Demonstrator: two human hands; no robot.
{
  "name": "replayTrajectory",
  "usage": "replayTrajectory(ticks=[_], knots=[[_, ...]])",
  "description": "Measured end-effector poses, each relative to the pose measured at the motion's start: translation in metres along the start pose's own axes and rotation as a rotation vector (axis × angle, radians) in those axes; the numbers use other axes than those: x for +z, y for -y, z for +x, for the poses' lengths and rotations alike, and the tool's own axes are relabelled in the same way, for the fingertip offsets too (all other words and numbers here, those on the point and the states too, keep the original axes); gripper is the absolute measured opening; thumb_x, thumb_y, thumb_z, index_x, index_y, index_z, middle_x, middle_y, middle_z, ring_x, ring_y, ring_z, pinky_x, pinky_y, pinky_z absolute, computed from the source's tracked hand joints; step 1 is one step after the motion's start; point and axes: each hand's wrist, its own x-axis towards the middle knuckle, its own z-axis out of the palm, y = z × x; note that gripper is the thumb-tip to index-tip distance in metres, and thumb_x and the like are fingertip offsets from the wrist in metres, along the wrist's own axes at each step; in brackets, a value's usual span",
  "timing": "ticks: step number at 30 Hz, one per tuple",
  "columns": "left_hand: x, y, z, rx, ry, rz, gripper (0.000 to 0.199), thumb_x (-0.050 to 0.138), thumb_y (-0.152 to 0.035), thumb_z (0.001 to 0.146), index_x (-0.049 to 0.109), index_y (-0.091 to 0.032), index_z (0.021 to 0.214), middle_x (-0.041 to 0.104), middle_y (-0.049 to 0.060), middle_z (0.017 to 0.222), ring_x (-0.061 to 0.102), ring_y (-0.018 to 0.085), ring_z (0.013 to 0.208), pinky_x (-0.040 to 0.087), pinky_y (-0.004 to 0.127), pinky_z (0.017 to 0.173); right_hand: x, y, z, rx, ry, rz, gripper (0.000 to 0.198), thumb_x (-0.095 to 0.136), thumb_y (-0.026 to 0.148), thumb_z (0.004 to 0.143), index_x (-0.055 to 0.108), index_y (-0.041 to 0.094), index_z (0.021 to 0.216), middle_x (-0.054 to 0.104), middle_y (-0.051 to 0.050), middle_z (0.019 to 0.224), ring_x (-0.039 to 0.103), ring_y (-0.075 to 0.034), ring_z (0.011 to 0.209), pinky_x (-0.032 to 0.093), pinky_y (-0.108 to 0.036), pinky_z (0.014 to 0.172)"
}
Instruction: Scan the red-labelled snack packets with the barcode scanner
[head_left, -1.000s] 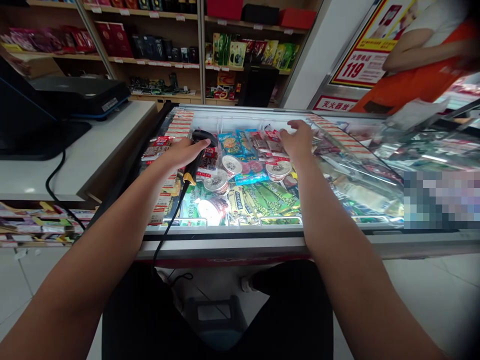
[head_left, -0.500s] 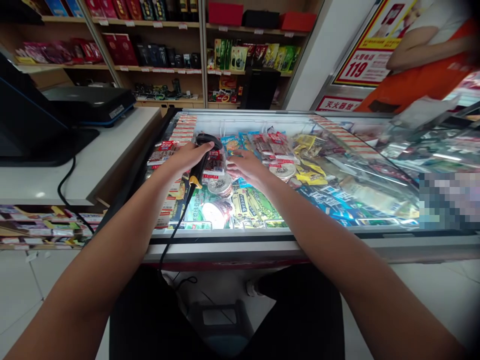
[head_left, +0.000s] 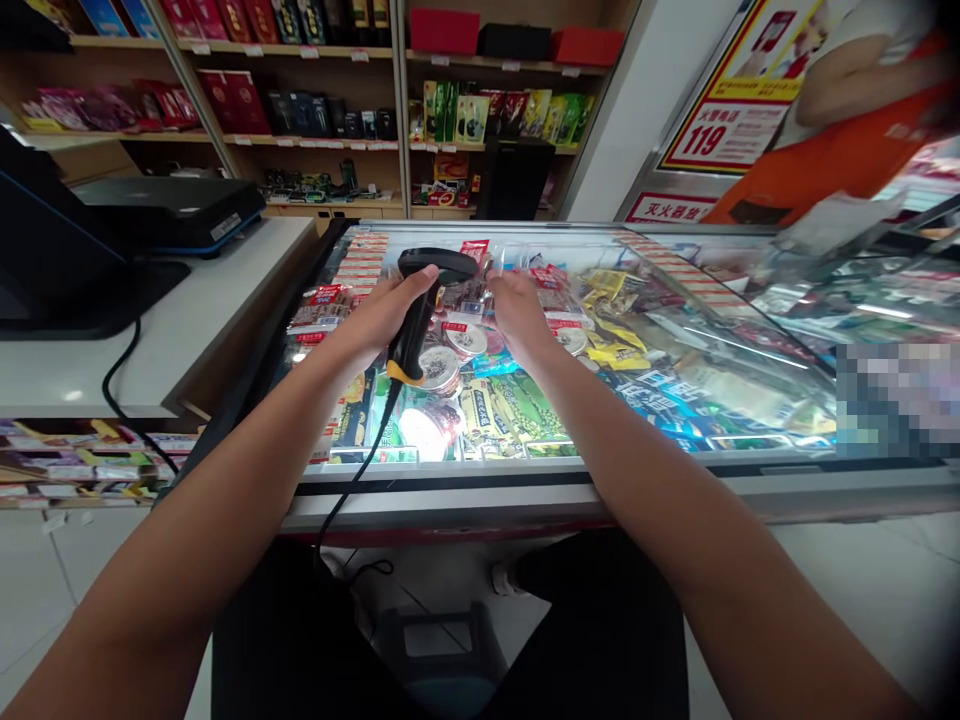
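Note:
My left hand (head_left: pixel 397 312) is wrapped round a black barcode scanner (head_left: pixel 415 325) with a yellow-orange handle end. Its cable runs down over the freezer's front edge. Close to the scanner head, my right hand (head_left: pixel 519 308) pinches the right side of a clear packet with red print (head_left: pixel 474 292), tilted up above the other goods. The scanner head covers part of this packet. Below the two hands lie round white-lidded tubs (head_left: pixel 466 340) and green ice-cream packs (head_left: pixel 531 408) in the chest freezer (head_left: pixel 480 478).
A white counter (head_left: pixel 225 300) with a black scale (head_left: pixel 176 205) is on the left. Stocked shelves (head_left: pixel 315 145) stand behind the freezer. At the right a person in an orange apron (head_left: pixel 817 165) stands beyond it. A stool (head_left: pixel 442 640) is below me.
My right hand has taken hold of the packet and raised it beside the scanner. The scanner has turned and come up, its head now pointing right over the packet.

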Motion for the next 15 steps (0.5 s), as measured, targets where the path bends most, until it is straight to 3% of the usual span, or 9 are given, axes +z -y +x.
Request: replayTrajectory(ticks=[3,6,15], knots=[[0.0,-0.009,-0.008,-0.03,0.098,0.018,0.06,0.064,-0.073,0.074,0.073,-0.016,0.089,0.075,0.01,0.08,0.071,0.023,0.074,0.056,0.034,0.072,-0.007,0.009,0.005,0.062,-0.057,0.093,0.019,0.055,0.042,0.092,0.057,0.024,0.09,0.057,0.002,0.076,0.059,-0.013,0.067,0.055,-0.027,0.066],[0.001,-0.013,-0.014,-0.033,0.118,0.01,0.062,0.064,-0.074,0.073,0.074,-0.015,0.088,0.076,0.011,0.079,0.071,0.024,0.074,0.057,0.034,0.072,-0.01,0.014,0.008,0.091,-0.102,0.131,0.013,0.051,0.034,0.092,0.058,0.023,0.09,0.057,0.001,0.077,0.059,-0.012,0.067,0.055,-0.026,0.065],[0.0,-0.011,-0.01,-0.024,0.166,-0.013,0.059,0.063,-0.073,0.076,0.072,-0.016,0.079,0.075,0.012,0.081,0.072,0.023,0.073,0.057,0.036,0.076,-0.015,0.015,0.012,0.074,-0.1,0.103,0.017,0.051,0.037,0.093,0.058,0.022,0.088,0.062,0.001,0.078,0.063,-0.013,0.07,0.054,-0.027,0.065]])
